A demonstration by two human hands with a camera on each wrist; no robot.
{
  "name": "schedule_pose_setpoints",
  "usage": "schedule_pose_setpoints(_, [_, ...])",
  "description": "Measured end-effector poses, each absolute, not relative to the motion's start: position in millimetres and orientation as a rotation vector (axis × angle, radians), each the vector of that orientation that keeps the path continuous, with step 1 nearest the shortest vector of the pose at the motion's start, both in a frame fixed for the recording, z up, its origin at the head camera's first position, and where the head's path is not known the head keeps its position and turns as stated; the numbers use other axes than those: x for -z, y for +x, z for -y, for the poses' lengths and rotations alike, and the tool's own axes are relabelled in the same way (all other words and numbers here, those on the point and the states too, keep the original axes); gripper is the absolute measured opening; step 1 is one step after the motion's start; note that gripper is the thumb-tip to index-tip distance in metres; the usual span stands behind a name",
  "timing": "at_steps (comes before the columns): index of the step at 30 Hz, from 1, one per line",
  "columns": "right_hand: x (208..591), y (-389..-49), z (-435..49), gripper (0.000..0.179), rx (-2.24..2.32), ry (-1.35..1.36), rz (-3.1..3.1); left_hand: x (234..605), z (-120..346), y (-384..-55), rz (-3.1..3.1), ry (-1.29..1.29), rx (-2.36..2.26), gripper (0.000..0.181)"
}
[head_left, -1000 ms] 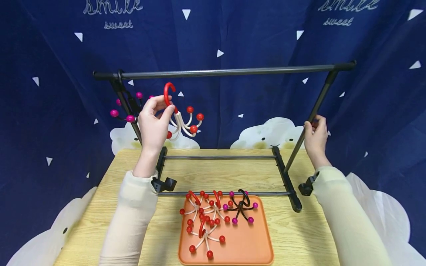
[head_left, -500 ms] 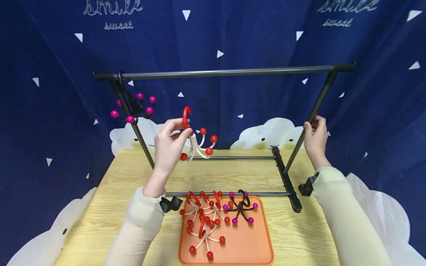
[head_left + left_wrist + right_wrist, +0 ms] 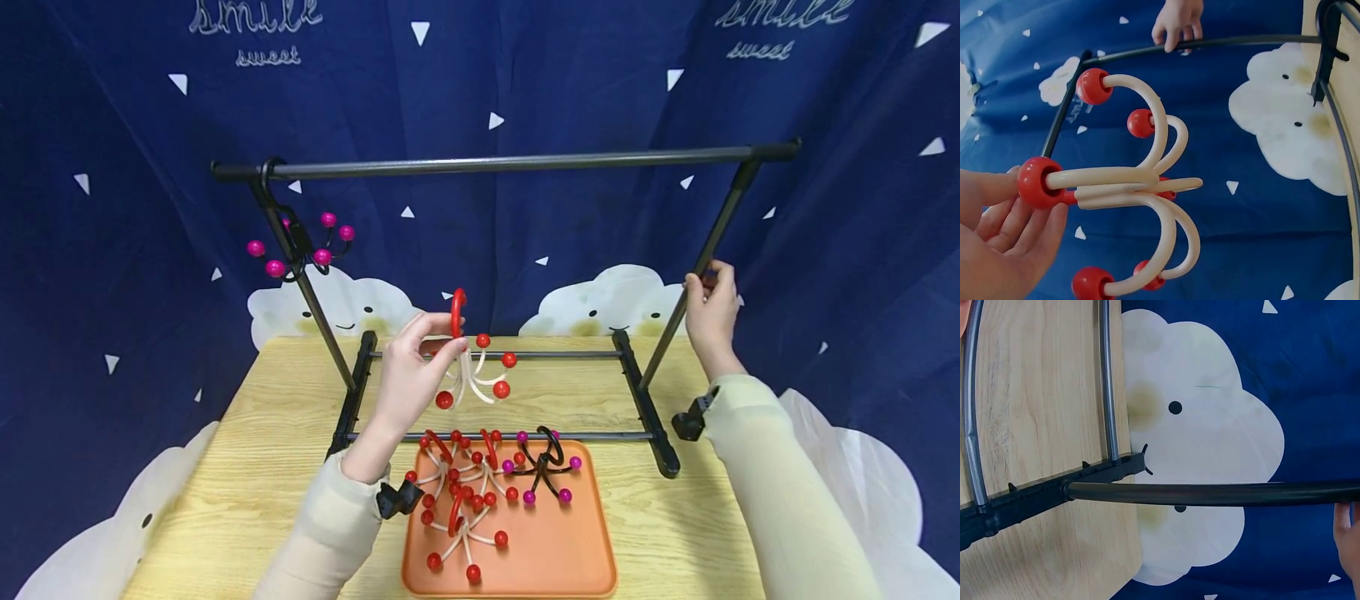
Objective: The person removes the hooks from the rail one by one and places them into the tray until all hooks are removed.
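Note:
My left hand [image 3: 412,367] pinches the red hook [image 3: 457,315] of a claw-shaped hanger with white curved arms [image 3: 1166,131] and red ball tips. It holds this hanger upright in front of the rack, above the tray's far edge. My right hand [image 3: 712,315] grips the right post [image 3: 726,218] of a black metal garment rack, thumb on the near side. In the right wrist view only some fingertips [image 3: 1342,525] show against that post. From the left end of the rack's top rail [image 3: 480,164] hangs a black hanger [image 3: 300,239] with magenta balls.
An orange tray [image 3: 558,554] on the wooden table [image 3: 225,467] bears three red-and-white hangers [image 3: 463,527], crowded at its left, and one black hanger [image 3: 542,465] with magenta balls. The rack's lower bars [image 3: 495,355] cross the table behind it. A dark blue curtain [image 3: 570,100] hangs behind.
My left hand has moved down and to the right with the red-and-white hanger, away from the rail. The black hanger on the rail has turned slightly. My right hand stays on the post.

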State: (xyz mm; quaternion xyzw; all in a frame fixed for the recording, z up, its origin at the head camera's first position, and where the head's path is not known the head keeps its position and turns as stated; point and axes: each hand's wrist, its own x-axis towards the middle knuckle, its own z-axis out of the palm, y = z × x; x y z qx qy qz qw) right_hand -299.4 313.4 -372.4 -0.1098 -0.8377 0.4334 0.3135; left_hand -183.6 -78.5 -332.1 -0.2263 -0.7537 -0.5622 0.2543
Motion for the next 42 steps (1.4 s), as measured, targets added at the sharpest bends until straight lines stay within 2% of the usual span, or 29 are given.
schedule_pose_setpoints(26, [371.6, -300.7, -311.8, 0.04, -1.156, -0.313, 2.217, 375.6, 47.5, -139.5, 2.325, -0.86, 1.511, 0.017])
schedule_pose_setpoints(42, [372.7, -302.6, -311.6, 0.04, -1.162, -0.324, 2.216, 417.6, 26.2, -114.8, 2.491, -1.025, 1.582, 0.014])
